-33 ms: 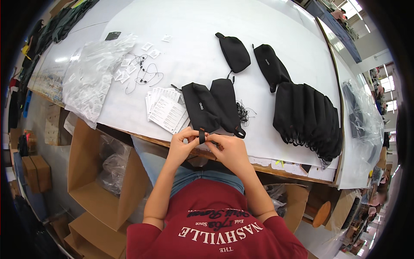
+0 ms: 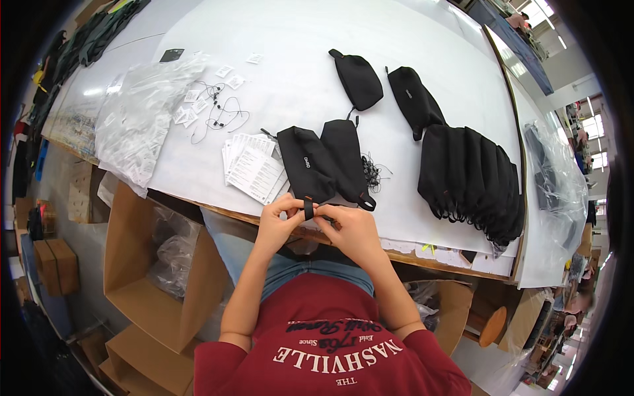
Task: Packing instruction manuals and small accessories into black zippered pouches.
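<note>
A black fabric pouch (image 2: 305,165) lies near the front table edge, its strap loop (image 2: 308,208) hanging toward me. My left hand (image 2: 279,219) pinches that loop between thumb and fingers. Close against the loop's right side, my right hand (image 2: 349,228) has its thumb and fingertips pressed together; a small dark bit shows by them, too hidden to name. A second black pouch (image 2: 343,155) leans alongside the first. Left of them is a fanned stack of white printed cards (image 2: 254,175). A tangle of black cords (image 2: 372,173) sits just right of the second pouch.
Two more pouches lie farther back, one (image 2: 358,80) left of the other (image 2: 413,96). A row of black pouches (image 2: 465,181) fills the right side. On the left are loose cords (image 2: 228,119), small white packets (image 2: 191,109) and a plastic bag (image 2: 142,119). A cardboard box (image 2: 148,264) stands below.
</note>
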Available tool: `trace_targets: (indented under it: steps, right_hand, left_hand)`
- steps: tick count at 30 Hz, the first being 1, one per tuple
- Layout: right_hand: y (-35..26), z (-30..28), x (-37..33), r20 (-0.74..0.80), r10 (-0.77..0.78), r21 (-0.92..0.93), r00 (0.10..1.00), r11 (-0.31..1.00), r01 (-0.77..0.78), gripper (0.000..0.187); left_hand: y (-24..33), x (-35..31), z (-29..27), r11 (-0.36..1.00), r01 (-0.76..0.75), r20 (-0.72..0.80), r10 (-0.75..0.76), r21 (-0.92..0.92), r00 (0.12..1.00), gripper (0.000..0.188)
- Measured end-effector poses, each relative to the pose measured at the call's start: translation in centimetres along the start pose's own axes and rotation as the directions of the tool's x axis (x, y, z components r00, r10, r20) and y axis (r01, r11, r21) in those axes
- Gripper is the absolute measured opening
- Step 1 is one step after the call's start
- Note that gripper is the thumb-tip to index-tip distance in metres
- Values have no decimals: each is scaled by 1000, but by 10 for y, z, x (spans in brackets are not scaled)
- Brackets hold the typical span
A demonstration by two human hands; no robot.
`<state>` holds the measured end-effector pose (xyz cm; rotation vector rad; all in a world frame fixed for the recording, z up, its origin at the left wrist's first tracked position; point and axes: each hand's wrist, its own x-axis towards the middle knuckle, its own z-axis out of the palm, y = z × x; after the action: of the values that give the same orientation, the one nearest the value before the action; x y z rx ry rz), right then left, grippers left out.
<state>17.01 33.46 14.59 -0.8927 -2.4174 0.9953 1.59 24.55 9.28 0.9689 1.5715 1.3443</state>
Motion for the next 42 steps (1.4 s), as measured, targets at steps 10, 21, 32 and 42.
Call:
trace_targets:
  steps: [10, 21, 32, 42]
  right_hand:
    - [-3, -10, 0, 82, 91, 66, 992, 993, -97, 16]
    - [10, -12, -12, 33, 157, 689, 987, 712, -136, 7]
    - [-8, -4, -16, 10, 142, 912, 990, 404, -67, 11]
    - [-12, 3, -21, -167, 84, 829, 982, 552, 94, 11]
  left_hand:
    - [10, -8, 10, 957, -133, -214, 78, -257, 974, 6]
    - [33, -23, 13, 950, -308, -552, 226, -59, 803, 6]
    - [65, -37, 26, 983, -177, -293, 156, -44, 943, 6]
    - [64, -34, 31, 975, -221, -167, 218, 2, 961, 7]
